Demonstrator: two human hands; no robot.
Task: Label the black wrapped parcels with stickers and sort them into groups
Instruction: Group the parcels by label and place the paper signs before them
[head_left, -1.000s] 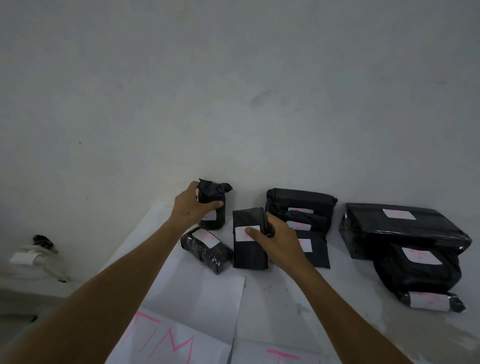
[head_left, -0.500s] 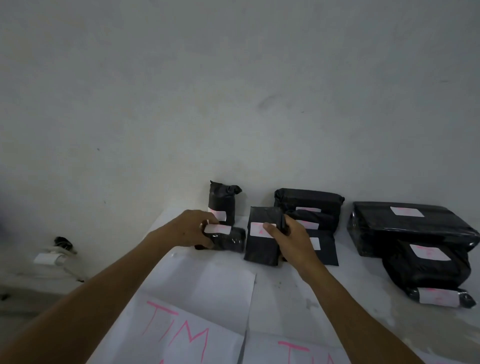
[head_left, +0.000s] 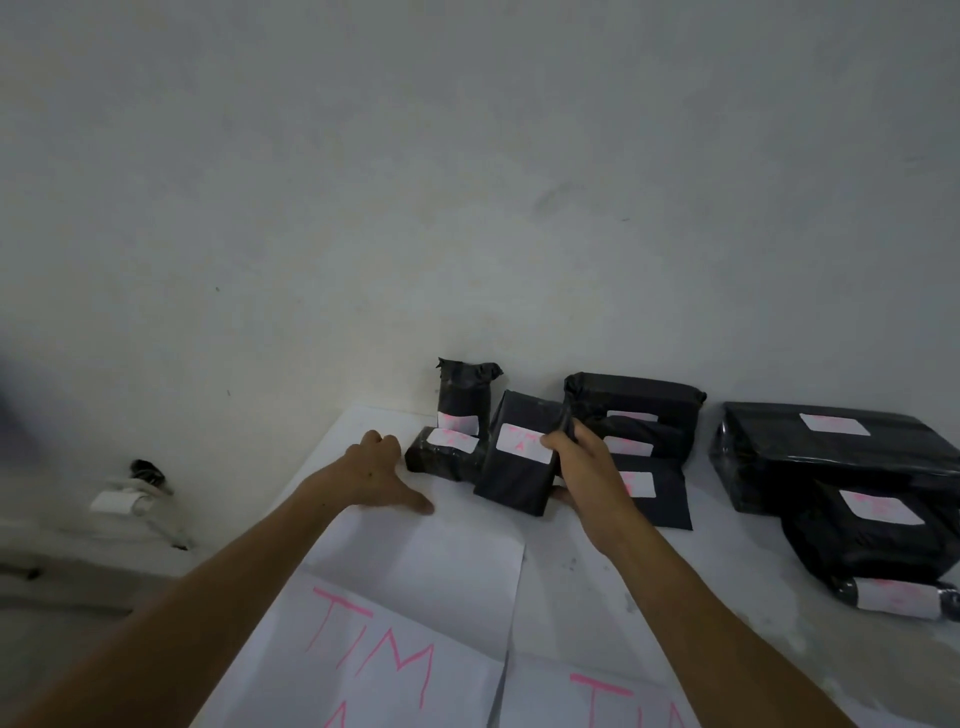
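Note:
My right hand (head_left: 582, 467) grips a flat black parcel (head_left: 519, 467) by its right edge, thumb on its white sticker; the parcel stands tilted on the paper. My left hand (head_left: 382, 475) rests beside a small black roll parcel (head_left: 441, 457) that lies on its side, fingers loosely curled, thumb spread on the paper, holding nothing. An upright black parcel (head_left: 464, 397) with a sticker stands behind the roll against the wall. All these parcels carry white stickers with pink writing.
A stack of labelled black parcels (head_left: 639, 415) sits right of my right hand, and a bigger stack (head_left: 841, 457) with a small roll (head_left: 893, 597) lies far right. White paper sheets (head_left: 415, 597) with pink "TIM" writing cover the table. The wall is close behind.
My left hand has let go of the small roll parcel, leaving it lying in front of the upright one, and drawn back to the left. My right hand keeps holding the flat parcel.

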